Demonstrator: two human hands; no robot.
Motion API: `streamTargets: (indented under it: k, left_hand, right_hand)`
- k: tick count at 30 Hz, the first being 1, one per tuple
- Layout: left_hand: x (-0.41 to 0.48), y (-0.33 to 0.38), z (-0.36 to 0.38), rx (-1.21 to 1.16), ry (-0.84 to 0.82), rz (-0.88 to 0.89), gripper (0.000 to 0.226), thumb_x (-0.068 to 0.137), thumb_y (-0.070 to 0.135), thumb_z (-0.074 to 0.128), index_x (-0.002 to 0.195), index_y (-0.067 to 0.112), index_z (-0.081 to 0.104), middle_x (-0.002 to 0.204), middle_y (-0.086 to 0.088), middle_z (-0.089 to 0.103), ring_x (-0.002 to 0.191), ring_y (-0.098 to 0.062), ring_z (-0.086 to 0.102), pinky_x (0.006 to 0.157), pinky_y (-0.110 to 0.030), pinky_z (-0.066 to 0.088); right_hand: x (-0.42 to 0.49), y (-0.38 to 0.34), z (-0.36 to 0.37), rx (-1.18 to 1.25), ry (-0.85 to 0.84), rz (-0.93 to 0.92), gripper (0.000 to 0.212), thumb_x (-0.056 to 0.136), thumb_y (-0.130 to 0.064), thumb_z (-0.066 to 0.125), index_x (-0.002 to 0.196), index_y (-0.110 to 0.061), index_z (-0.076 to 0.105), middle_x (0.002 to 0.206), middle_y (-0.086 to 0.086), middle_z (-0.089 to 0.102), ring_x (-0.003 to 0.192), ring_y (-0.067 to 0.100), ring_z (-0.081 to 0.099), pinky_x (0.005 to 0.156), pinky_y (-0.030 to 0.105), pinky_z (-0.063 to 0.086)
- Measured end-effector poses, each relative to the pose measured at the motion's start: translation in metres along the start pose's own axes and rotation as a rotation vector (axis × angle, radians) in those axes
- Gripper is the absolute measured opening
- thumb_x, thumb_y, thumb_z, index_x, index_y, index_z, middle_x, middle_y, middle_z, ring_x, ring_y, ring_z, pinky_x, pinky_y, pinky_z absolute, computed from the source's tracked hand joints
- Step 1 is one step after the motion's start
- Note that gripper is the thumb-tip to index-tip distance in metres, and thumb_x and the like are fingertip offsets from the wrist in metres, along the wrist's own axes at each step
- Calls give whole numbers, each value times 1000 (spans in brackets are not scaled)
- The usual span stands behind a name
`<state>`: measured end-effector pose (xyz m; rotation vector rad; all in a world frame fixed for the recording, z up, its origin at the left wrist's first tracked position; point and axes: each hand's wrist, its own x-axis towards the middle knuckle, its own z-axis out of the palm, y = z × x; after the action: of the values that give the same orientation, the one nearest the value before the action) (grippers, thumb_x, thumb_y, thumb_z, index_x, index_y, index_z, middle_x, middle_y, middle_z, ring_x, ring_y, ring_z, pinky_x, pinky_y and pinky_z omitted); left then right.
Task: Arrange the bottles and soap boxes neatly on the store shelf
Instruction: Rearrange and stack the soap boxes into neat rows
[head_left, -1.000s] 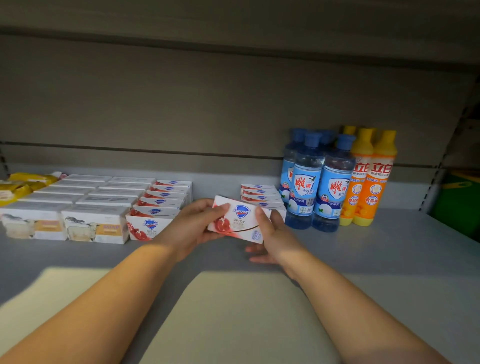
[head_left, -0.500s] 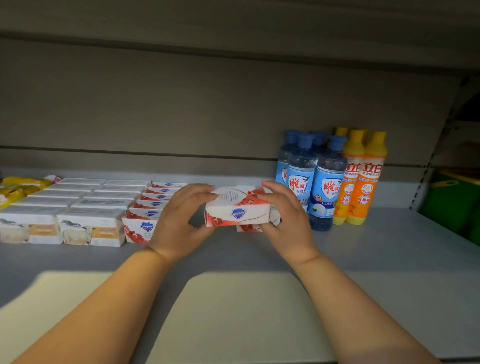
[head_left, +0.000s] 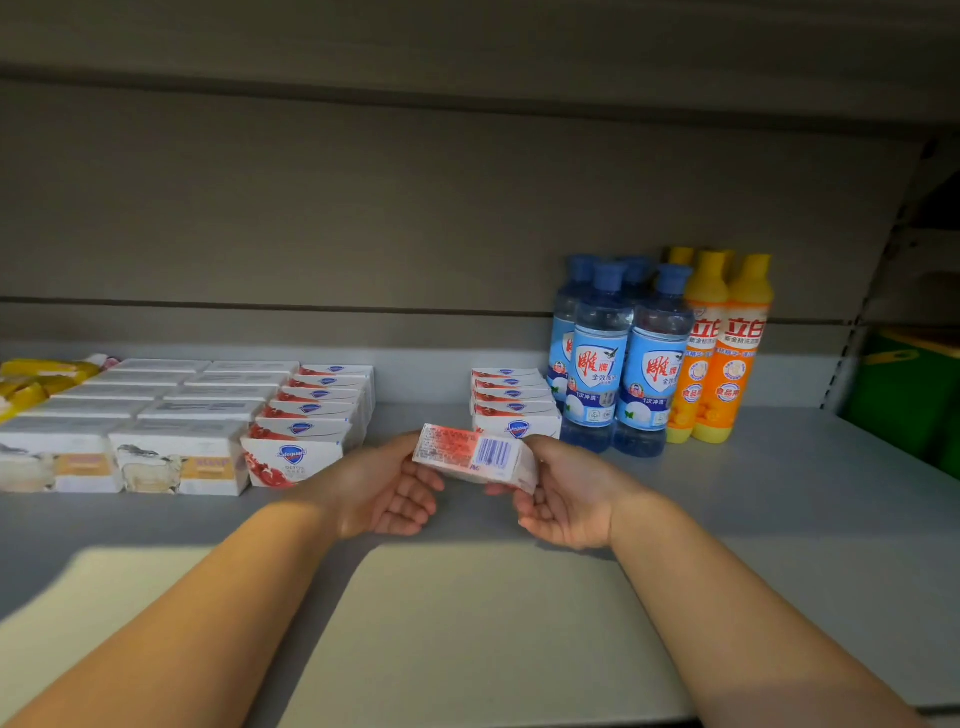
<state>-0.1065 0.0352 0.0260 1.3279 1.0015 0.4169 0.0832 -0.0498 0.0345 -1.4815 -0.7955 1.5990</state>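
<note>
A flat grey metal store shelf (head_left: 779, 519) is stretching across the view, with a pale patch of light (head_left: 467, 623) lying over its front part. A ribbed grey back panel (head_left: 415, 208) is rising behind it, and a green plastic crate (head_left: 904, 395) is showing past the upright at the far right. At the far left, yellow wrapped packets (head_left: 31, 384) are lying beside two columns of white cardboard boxes printed with a pale animal (head_left: 176, 457). A long row of red-and-white soap boxes (head_left: 317, 410) is running front to back just beside those. Towards the right, a shorter row of the same soap boxes (head_left: 511, 397) is standing next to clear bottles with blue caps and blue labels (head_left: 623, 364), which are pressing against orange bottles with yellow caps (head_left: 727, 353).

Both hands are holding one white-and-red cardboard soap box (head_left: 470, 452) in the gap between the two soap rows, just in front of the shorter row. The left hand (head_left: 384, 488), palm turned up, is gripping the box's left end with its fingers curling underneath. The right hand (head_left: 566, 493) is gripping the right end between thumb and fingers. The box is lying tilted with its back face turned up, showing red small print and a blue barcode. It is appearing to hang clear of the shelf.
</note>
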Motion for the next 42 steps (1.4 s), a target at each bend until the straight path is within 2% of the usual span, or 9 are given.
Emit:
streamTargets:
  k: [5,8,10,13,16,20,23,31,42]
  left_hand:
    - [-1,-1,12,190,96,163,42,102,31,30,99,3,60,72,-12,68,55,-19,62,50,-24,54]
    - [-1,-5,17,340,126,345,35,104,29,27,113,12,56,89,-7,67,63,-11,63,58,-23,52]
    - [0,-8,16,546,154,437,33,104,32,27,121,21,54,110,1,64,85,-7,61,73,-15,45]
    - [8,-13,11,995,151,486,37,104,26,28,134,18,49,140,0,46,124,-10,41,92,-6,24]
    - [17,-21,8,1287,108,306,47,103,31,27,149,20,24,157,-3,19,144,-17,16,113,-23,12]
    - [21,-24,5,1369,100,226,52,103,37,23,152,22,13,160,-4,5,147,-17,4,115,-27,4]
    - [24,-24,4,1386,99,224,53,103,39,22,152,23,12,160,-3,5,147,-17,4,116,-29,3]
    - [27,-28,4,1396,88,245,53,102,44,22,151,32,7,160,0,4,147,-16,3,117,-33,3]
    - [22,-24,4,1401,60,240,49,103,40,22,150,28,19,159,-4,11,146,-20,9,116,-32,7]
  right_hand:
    - [3,2,-8,-168,72,-124,20,86,-33,63,99,-18,61,76,0,71,62,12,68,56,24,54]
    - [3,-1,-16,-339,178,-332,31,77,-19,75,104,-23,61,99,-3,69,82,11,68,71,28,57]
    - [-1,-3,-18,-546,276,-452,37,70,-18,80,99,-29,61,100,-13,64,85,3,63,73,18,53]
    - [2,0,-20,-806,376,-539,56,72,-15,78,121,-30,56,117,-15,51,96,0,51,63,2,41]
    - [10,5,-21,-1049,537,-568,63,81,-22,70,137,-34,44,143,-6,34,128,13,35,97,14,30]
    - [18,7,-5,-1368,682,-688,65,85,-37,60,143,-39,30,157,-6,11,144,20,3,115,37,9]
    - [33,13,15,-1591,633,-766,65,88,-47,52,145,-39,22,157,-8,13,145,18,3,115,44,-3]
    - [49,19,-1,-1553,833,-802,61,89,-48,50,144,-36,26,150,-4,30,140,18,20,112,38,5]
    - [62,16,-1,-1544,862,-943,54,88,-51,50,137,-30,42,144,-5,42,133,18,34,104,36,18]
